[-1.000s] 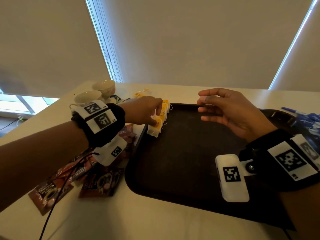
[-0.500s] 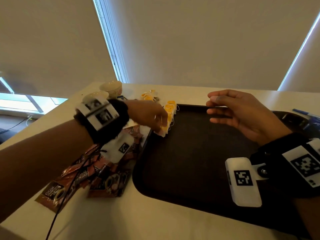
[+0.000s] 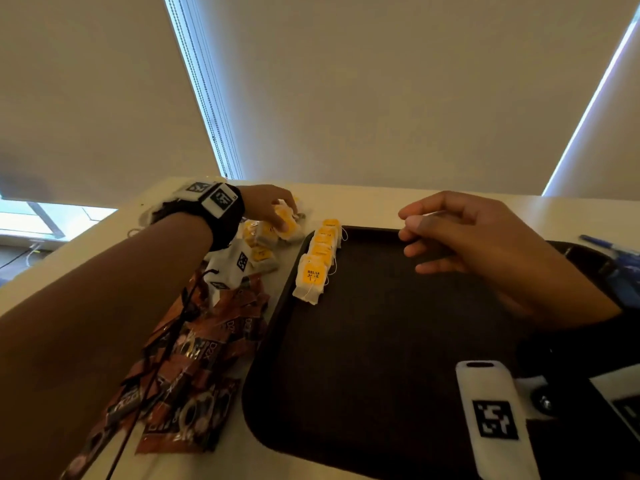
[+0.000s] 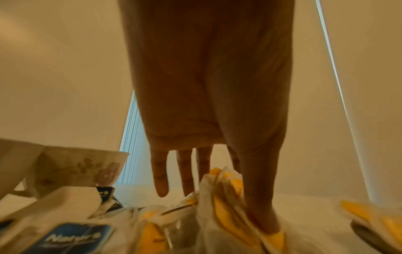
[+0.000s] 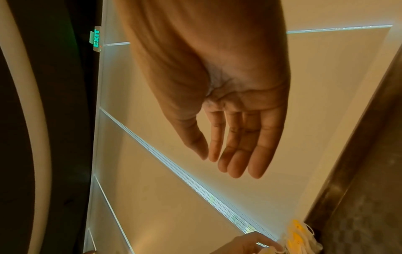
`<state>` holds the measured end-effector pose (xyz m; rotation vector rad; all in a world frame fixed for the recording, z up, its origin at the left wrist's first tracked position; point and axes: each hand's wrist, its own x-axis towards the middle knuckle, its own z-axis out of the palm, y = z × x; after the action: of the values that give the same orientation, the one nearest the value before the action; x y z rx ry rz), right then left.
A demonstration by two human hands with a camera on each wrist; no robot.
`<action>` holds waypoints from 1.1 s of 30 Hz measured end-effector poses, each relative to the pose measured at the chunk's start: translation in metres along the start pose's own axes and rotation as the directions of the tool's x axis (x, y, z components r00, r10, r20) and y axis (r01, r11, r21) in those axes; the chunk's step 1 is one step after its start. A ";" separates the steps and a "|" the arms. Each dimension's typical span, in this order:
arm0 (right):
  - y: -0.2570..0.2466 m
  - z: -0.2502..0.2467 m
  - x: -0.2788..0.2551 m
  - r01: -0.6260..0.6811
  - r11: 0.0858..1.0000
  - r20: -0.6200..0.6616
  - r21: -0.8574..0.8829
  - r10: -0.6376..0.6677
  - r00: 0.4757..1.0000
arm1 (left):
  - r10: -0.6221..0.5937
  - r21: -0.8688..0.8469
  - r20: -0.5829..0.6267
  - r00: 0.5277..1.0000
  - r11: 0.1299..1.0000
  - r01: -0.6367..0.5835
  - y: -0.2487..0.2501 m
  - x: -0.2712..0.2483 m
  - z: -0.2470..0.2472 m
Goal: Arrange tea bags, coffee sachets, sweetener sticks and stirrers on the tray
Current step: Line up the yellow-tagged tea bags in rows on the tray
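Observation:
A dark tray (image 3: pixel 363 358) lies in front of me. A row of yellow-tagged tea bags (image 3: pixel 317 261) stands along its far left edge. Left of the tray, more loose tea bags (image 3: pixel 263 251) lie in a heap on the table. My left hand (image 3: pixel 282 218) reaches into that heap, and in the left wrist view its thumb and fingers (image 4: pixel 217 197) pinch one tea bag (image 4: pixel 226 206). My right hand (image 3: pixel 433 237) hovers over the tray's far part, fingers relaxed and holding nothing (image 5: pixel 217 158). Brown coffee sachets (image 3: pixel 194 368) are piled near my left forearm.
A flowered cup (image 4: pixel 82 168) stands left of the tea bag heap, with a blue-labelled sweetener packet (image 4: pixel 74 238) in front of it. Blue items (image 3: pixel 602 242) lie beyond the tray's right end. The table edge runs along a wall of blinds.
My left hand left the row of tea bags on the tray and moved left and away to the loose heap on the table. My right hand stayed hovering over the tray.

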<state>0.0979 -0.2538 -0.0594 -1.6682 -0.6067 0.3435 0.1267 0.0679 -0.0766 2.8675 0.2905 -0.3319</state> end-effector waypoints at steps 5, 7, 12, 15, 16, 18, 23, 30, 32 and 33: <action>0.006 -0.001 0.002 -0.017 1.000 -0.002 -0.015 0.017 1.000 | 0.051 0.037 -0.061 0.997 0.998 -0.049 -0.007 0.010 -0.001; 0.006 -0.001 0.003 -0.021 1.000 0.007 -0.010 0.021 1.000 | 0.088 0.053 -0.096 0.991 0.995 -0.083 -0.007 0.011 0.003; 0.005 0.000 0.002 -0.014 1.000 0.016 0.005 0.014 1.000 | 0.133 0.057 -0.258 0.957 0.991 -0.122 -0.009 0.000 -0.006; 0.004 0.000 0.001 -0.014 1.000 0.017 0.012 0.013 1.000 | 0.151 0.020 -0.410 0.899 0.987 -0.157 -0.006 -0.019 -0.020; 0.004 0.000 0.001 -0.012 1.000 0.019 0.014 0.012 1.000 | 0.161 0.003 -0.447 0.880 0.984 -0.179 -0.003 -0.028 -0.026; 0.004 0.002 0.000 -0.007 1.000 0.013 0.016 0.007 1.000 | 0.184 -0.053 -0.493 0.850 0.969 -0.240 0.007 -0.045 -0.036; 0.001 0.011 -0.002 0.046 0.997 -0.077 -0.060 -0.051 0.996 | 0.320 -0.260 -0.342 0.884 0.872 -0.416 0.060 -0.085 -0.040; -0.002 0.007 -0.006 0.008 0.995 0.204 -0.101 0.013 0.979 | 0.593 -0.332 -0.103 0.799 0.736 -0.590 0.129 -0.100 -0.014; 0.000 0.005 -0.007 -0.058 0.998 0.292 -0.036 0.066 0.954 | 0.606 -0.339 -0.104 0.789 0.724 -0.601 0.137 -0.098 -0.010; 0.001 0.005 -0.007 -0.105 0.994 0.326 -0.001 0.100 0.940 | 0.606 -0.338 -0.101 0.789 0.725 -0.601 0.140 -0.097 -0.009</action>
<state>0.0902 -0.2539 -0.0625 -1.6431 -0.7599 0.7084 0.0669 -0.0793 -0.0142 2.4155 -0.5434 -0.1489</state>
